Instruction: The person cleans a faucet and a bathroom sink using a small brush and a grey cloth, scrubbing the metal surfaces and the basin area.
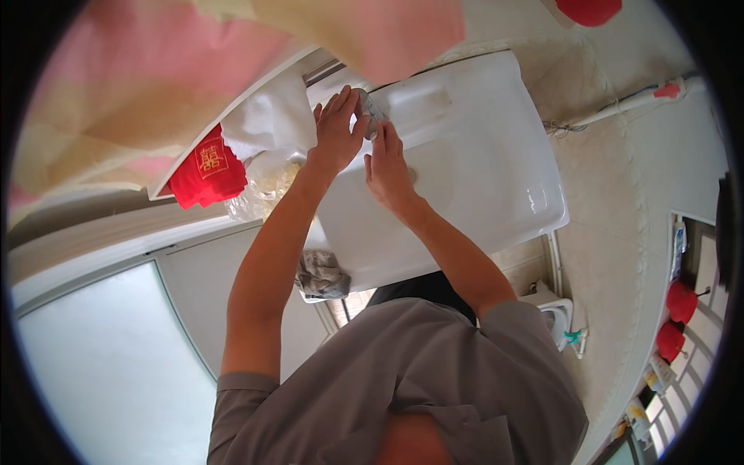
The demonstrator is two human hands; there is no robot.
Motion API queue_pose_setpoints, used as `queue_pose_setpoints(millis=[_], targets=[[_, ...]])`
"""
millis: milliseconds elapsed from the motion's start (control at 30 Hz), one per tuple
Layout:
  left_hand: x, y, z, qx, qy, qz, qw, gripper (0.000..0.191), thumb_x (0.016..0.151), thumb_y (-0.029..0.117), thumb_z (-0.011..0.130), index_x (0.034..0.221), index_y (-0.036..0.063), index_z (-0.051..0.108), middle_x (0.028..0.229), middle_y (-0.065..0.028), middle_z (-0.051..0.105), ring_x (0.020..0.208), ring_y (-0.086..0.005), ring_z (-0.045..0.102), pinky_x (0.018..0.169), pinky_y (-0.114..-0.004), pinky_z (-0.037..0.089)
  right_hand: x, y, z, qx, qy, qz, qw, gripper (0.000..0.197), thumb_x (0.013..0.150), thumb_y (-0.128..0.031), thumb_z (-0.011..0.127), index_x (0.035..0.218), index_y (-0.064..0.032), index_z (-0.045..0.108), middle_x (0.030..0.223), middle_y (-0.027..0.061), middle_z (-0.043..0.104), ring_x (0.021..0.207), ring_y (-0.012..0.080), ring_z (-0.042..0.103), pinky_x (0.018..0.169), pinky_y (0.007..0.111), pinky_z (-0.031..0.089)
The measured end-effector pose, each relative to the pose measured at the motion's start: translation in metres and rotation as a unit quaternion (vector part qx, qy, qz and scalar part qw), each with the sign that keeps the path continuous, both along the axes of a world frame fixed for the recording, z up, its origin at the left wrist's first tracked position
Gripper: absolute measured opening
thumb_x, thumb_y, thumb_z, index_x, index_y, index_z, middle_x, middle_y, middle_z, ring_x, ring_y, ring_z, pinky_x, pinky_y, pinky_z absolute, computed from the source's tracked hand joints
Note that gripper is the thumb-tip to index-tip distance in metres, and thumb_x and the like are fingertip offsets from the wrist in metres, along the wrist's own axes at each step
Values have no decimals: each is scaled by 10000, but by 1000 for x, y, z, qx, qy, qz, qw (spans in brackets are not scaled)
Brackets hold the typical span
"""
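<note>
A metal faucet (pixel 368 111) stands at the back of a white ceramic washbasin (pixel 488 168). My left hand (pixel 339 129) spans the faucet's left side, its thumb and fingers on the metal. The fingertips of my right hand (pixel 388 165) meet the near end of the faucet, above the bowl; whether they close around it is hidden. A round drain (pixel 412 174) partly shows beside my right hand. On the basin's front left corner lies a crumpled grey-brown cloth (pixel 322 274).
A white towel (pixel 270 116), a red cloth (pixel 212 168) with gold embroidery and a clear plastic bag (pixel 258 189) are left of the basin. Pink and yellow fabric (pixel 174 75) hangs close overhead. A frosted glass door panel (pixel 116 360) stands lower left; a pipe (pixel 622 107) runs along the right wall.
</note>
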State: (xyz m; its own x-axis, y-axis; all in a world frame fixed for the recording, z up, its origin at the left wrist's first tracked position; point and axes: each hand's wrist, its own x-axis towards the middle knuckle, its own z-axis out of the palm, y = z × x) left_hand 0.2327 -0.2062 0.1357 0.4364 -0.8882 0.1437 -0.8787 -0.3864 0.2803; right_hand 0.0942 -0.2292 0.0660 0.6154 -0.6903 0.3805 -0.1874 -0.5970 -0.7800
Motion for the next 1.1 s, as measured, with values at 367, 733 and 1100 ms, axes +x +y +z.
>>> queue_pose_setpoints(millis=[367, 733, 1100], targets=[[-2, -9, -12, -74, -21, -18, 997, 433, 955, 294, 593, 1295, 31, 537, 1436, -104, 528, 1303, -317, 497, 1109, -448, 412, 16, -40, -6, 99, 99, -31, 990, 466, 976, -132, 578, 1370, 67, 427, 1092, 261, 640, 939, 453, 645, 766, 490, 533], [0, -3, 2, -45, -53, -26, 997, 331, 957, 287, 586, 1171, 35, 580, 1415, -66, 539, 1209, -263, 537, 1051, -421, 457, 35, -38, 0, 117, 161, -48, 979, 614, 946, -263, 655, 1396, 67, 400, 972, 225, 651, 820, 388, 699, 670, 463, 575], [-5, -9, 6, 46, 26, -19, 998, 528, 993, 349, 540, 1457, 110, 459, 1564, -117, 419, 1421, -334, 413, 1211, -500, 268, 33, -37, -5, 116, 163, -101, 975, 620, 966, -354, 632, 1417, 15, 422, 1130, 227, 622, 939, 377, 681, 712, 451, 568]])
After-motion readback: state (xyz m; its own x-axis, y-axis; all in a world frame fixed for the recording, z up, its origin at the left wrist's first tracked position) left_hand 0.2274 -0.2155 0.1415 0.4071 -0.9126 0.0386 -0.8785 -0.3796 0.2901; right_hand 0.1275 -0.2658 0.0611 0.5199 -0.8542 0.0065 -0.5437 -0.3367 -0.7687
